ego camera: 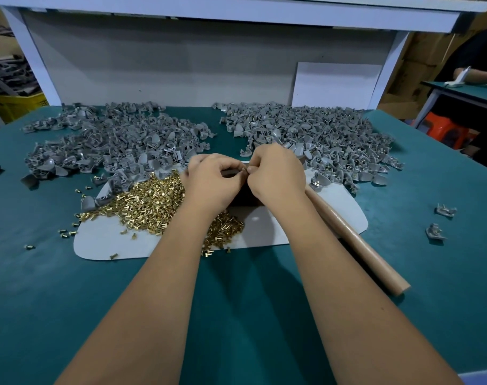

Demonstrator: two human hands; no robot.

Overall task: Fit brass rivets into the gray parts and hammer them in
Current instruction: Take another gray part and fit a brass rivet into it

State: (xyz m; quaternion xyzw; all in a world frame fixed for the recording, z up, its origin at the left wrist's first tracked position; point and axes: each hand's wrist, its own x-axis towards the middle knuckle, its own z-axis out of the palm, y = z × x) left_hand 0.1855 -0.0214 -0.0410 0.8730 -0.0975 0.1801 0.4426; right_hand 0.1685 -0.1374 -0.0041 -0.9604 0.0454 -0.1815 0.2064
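Head view, both hands' grip pinched shut on small, perhaps brass rivet point(244, 169), glinting rivet pile point(153, 201)

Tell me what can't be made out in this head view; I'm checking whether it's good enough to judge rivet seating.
- Small piece pinched between left hand and right hand: fingers cover it, too small to tell rivet seating.
- Hammer head: hidden behind the right hand; only the wooden handle shows.
- Dark block under the hands: mostly covered by both hands.
- Brass rivet pile: its right part lies under the left forearm.
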